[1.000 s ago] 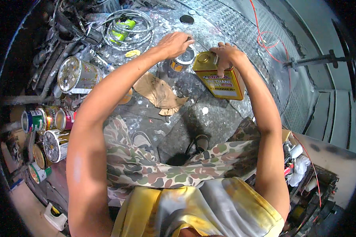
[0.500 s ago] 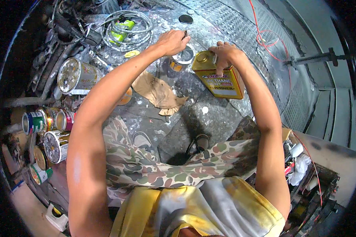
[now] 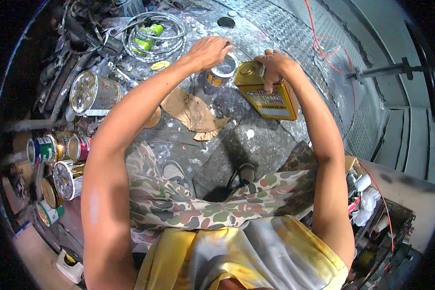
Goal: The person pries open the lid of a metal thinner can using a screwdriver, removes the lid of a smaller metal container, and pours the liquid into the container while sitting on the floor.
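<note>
My left hand is closed, its fingertips pinched together just above a small open paint can with grey inside. What it holds, if anything, is too small to make out. Over the top of a yellow rectangular thinner tin lies my right hand, gripping it with the thumb down the front side. The tin stands upright to the right of the paint can, its round cap showing at the top left corner.
A crumpled brown paper lies nearer to me on the paint-spattered floor. A coiled grey hose and a black round lid are farther off. At left stand a large splattered can and several smaller ones. A red cord runs along the right.
My left hand has shifted very slightly, and the dark bit at its fingertips shows less. The right hand stays on the tin, which has barely moved.
</note>
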`<action>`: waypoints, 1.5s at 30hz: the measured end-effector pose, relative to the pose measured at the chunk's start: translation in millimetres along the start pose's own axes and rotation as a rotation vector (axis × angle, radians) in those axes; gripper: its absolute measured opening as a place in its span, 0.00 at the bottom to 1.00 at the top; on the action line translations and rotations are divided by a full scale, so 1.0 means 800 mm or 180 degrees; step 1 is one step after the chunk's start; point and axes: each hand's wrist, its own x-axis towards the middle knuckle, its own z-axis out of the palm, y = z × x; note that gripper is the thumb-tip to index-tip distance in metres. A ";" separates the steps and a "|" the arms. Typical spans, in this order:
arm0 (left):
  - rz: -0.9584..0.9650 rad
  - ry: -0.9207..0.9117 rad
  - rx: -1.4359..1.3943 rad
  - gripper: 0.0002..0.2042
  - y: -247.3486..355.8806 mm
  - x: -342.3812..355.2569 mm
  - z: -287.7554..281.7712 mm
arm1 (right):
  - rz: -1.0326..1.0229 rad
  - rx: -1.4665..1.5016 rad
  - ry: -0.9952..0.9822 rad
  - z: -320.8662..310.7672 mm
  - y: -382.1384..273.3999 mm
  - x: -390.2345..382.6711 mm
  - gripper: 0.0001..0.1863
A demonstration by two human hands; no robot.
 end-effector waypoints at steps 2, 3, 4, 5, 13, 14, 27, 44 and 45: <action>-0.0245 -0.0157 0.0297 0.20 0.003 0.005 -0.008 | 0.0023 -0.0003 -0.0050 -0.001 -0.001 0.000 0.61; -0.0379 -0.0334 0.0256 0.19 -0.003 0.007 -0.009 | 0.0012 -0.0019 -0.0060 -0.004 -0.005 0.000 0.61; -0.0340 -0.0319 0.0071 0.19 -0.009 0.007 -0.009 | 0.0019 -0.0023 -0.0071 -0.007 -0.007 0.001 0.61; -0.0300 -0.0303 -0.0114 0.19 -0.013 0.006 -0.008 | 0.0024 -0.0028 -0.0082 -0.009 -0.010 0.001 0.61; -0.0511 -0.0376 0.0271 0.18 -0.002 0.008 -0.009 | 0.0063 -0.0093 -0.0087 -0.004 -0.007 0.002 0.61; -0.0470 -0.0334 0.0071 0.18 -0.004 0.007 -0.009 | 0.0066 -0.0089 -0.0101 -0.007 -0.009 0.001 0.61; -0.0023 0.0018 -0.0281 0.19 -0.012 -0.004 0.003 | 0.0042 -0.0129 -0.0090 -0.010 -0.011 0.000 0.62; -0.0527 -0.0512 -0.0516 0.17 -0.004 0.000 -0.008 | 0.0043 -0.0098 -0.0059 -0.009 -0.010 0.001 0.60; -0.0170 -0.0204 -0.0486 0.18 -0.001 -0.004 -0.003 | 0.0086 -0.0091 -0.0078 -0.007 -0.009 0.001 0.60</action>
